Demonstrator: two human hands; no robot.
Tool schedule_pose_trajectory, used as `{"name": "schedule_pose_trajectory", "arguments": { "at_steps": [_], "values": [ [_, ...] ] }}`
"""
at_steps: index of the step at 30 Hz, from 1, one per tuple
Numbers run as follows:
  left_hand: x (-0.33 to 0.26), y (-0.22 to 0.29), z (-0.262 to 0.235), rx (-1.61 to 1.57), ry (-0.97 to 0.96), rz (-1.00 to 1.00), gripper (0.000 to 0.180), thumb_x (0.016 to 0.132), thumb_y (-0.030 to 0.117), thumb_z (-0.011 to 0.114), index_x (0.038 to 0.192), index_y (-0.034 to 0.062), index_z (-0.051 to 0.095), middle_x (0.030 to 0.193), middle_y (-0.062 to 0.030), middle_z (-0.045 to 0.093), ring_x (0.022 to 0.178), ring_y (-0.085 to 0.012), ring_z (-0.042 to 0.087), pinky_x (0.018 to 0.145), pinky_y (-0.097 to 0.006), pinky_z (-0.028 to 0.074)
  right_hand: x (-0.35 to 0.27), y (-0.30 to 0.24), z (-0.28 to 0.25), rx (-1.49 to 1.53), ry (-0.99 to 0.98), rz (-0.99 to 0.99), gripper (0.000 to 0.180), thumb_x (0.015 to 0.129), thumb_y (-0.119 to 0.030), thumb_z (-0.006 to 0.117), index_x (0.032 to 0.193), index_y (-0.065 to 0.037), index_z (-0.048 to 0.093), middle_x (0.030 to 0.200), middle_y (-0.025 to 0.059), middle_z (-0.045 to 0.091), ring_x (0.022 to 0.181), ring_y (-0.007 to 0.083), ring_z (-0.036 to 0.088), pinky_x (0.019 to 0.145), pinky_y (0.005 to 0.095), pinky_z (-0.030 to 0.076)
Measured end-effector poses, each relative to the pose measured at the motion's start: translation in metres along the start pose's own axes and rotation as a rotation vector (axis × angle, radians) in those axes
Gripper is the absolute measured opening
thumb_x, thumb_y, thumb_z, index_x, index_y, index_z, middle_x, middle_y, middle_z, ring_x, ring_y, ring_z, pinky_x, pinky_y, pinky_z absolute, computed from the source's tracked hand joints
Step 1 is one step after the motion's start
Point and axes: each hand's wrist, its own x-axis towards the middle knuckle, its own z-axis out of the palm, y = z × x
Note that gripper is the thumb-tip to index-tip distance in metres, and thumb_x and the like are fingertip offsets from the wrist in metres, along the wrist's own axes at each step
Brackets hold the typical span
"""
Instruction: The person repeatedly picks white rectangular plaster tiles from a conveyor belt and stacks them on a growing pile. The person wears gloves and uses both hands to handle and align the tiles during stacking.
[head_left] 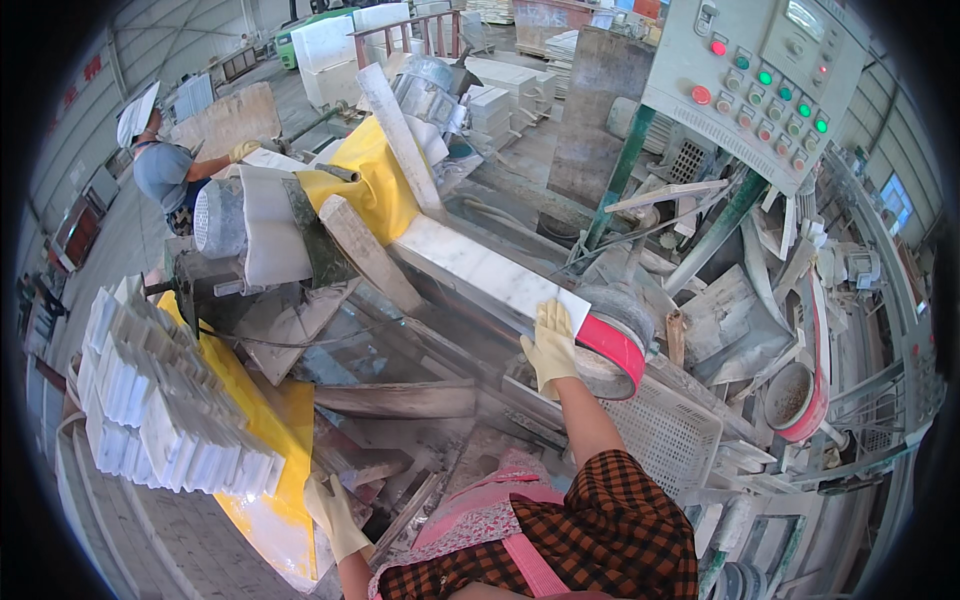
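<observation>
My right hand [552, 350], in a pale rubber glove, lies flat on the near end of a long white marble slab [470, 258]. Its fingers are stretched out over the slab's edge. The slab rests on a machine bed, and this end meets a red conveyor belt [612, 343] around a roller. At the lower left, my left hand [335, 515], gloved alike, is beside a yellow sheet [290, 425]. Its fingers are extended and somewhat apart, with nothing seen in them. Several white stone pieces [165, 400] stand stacked on the yellow sheet.
A grey control panel [755, 90] with coloured buttons stands at the upper right. A white plastic crate [670, 425] sits below the roller. A co-worker [170, 165] in a white hat touches a white piece across the machine. A yellow cover [370, 180] drapes over the machine.
</observation>
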Motion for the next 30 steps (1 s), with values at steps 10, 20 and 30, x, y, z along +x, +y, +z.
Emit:
{"name": "schedule_pose_trajectory", "arguments": {
  "at_steps": [10,20,30],
  "values": [
    [0.001,0.003,-0.003,-0.005,-0.006,-0.007,0.020,0.084,0.011,0.075,0.093,0.0008,0.061,0.090,-0.0199,0.066,0.088,-0.0398,0.064,0.080,-0.048,0.049,-0.003,0.007,0.005,-0.024,0.033,-0.004,0.086,0.088,-0.036,0.068,0.154,0.007,0.033,0.162,0.0287,0.029,0.153,0.0423,0.023,0.127,0.0477,0.017],
    [0.001,0.002,-0.003,-0.002,-0.015,-0.004,0.019,0.085,0.014,0.074,0.093,0.0002,0.063,0.091,-0.0202,0.067,0.088,-0.0402,0.064,0.081,-0.048,0.050,-0.007,0.009,0.006,-0.054,0.080,0.008,0.083,0.088,-0.036,0.072,0.152,0.004,0.037,0.160,0.0260,0.034,0.152,0.0402,0.027,0.127,0.0462,0.018],
    [0.003,0.002,-0.004,0.012,-0.054,-0.041,0.019,0.087,0.016,0.073,0.093,-0.0003,0.065,0.093,-0.0215,0.068,0.092,-0.0413,0.065,0.084,-0.049,0.050,-0.012,0.011,0.000,-0.032,0.042,0.035,0.083,0.088,-0.037,0.070,0.153,0.003,0.036,0.161,0.0260,0.032,0.153,0.0396,0.025,0.128,0.0454,0.017]
  ]
}}
